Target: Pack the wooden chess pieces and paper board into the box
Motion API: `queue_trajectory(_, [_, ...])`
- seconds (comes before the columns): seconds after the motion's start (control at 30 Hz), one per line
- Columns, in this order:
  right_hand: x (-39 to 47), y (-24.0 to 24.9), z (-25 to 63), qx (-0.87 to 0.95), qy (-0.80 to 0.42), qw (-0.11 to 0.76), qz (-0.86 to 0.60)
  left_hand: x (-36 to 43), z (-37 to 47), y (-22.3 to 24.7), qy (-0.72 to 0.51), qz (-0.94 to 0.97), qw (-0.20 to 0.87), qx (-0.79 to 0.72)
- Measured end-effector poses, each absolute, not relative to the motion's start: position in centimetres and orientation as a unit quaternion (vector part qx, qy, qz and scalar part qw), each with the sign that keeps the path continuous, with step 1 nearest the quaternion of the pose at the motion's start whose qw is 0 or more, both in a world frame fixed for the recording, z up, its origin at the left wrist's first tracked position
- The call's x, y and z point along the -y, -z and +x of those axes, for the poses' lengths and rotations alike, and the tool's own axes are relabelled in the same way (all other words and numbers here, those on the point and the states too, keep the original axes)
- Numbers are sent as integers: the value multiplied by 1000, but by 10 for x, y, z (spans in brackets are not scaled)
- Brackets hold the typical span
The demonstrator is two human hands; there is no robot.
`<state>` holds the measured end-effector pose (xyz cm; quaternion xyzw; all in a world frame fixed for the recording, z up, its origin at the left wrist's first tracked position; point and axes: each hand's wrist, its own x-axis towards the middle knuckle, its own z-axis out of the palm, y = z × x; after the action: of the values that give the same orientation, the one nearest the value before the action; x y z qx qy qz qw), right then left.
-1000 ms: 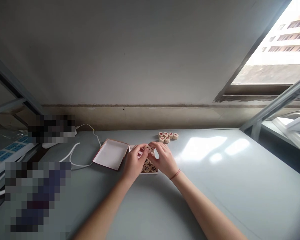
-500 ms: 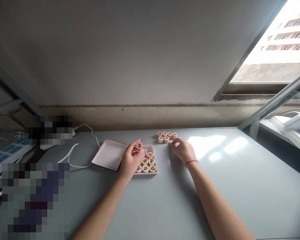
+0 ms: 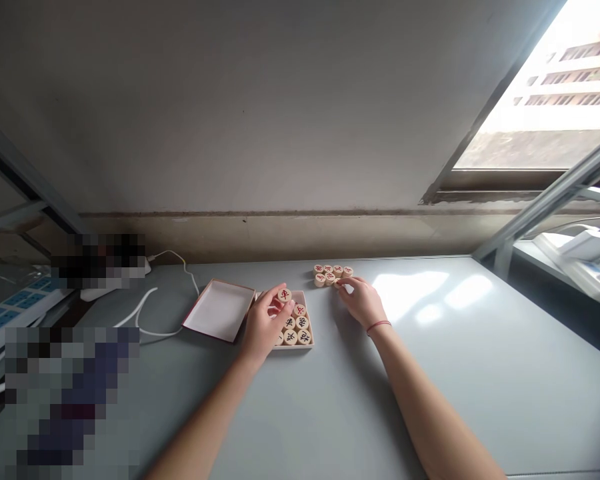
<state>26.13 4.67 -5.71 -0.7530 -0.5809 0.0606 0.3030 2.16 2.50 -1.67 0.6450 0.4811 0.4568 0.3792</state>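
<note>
My left hand (image 3: 266, 325) pinches a round wooden piece with a red character (image 3: 285, 295) above a white box (image 3: 312, 327). Inside the box lie several pieces with black characters (image 3: 291, 337) and one with a red character (image 3: 299, 310); my fingers hide its left part. Beyond and to the right of the box, two rows of red-marked pieces (image 3: 329, 271) stand on the table. At the right end of the front row, my right hand (image 3: 363, 303) is closed on a small pale piece, mostly covered by the fingertips.
The box lid (image 3: 219, 309) rests on the grey table (image 3: 290, 413), left of the box. White cables (image 3: 139, 313) and a power strip (image 3: 17, 310) are at the left. A wall runs behind the table, and metal frame bars (image 3: 510, 240) rise at the right.
My left hand has shifted slightly right with its piece. My right hand has moved a little left, bringing its piece up to the front row.
</note>
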Motion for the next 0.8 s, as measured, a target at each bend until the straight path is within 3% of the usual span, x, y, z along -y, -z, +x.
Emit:
queue_trajectory(0.1, [-44,49,256,570,-49,331,-750,-24,21,15,-450,668,346,-482])
queue_trajectory(0.23, [-32,25,225,616,-92,420,-660,-22,20,15,-427,743,206,-472])
queue_trajectory(0.3, [-23,13,203,673,-176,419,-583,-21,20,17,-415,774,157,-453])
queue_trajectory(0.4, [-11,3,178,713,-209,409,-531,-21,19,19,-406,795,135,-430])
queue_trajectory(0.67, [-6,1,170,692,-194,451,-530,-21,21,17,-393,819,79,-410])
queue_trajectory(0.8, [-20,7,200,613,-122,480,-616,-20,22,15,-381,819,54,-425])
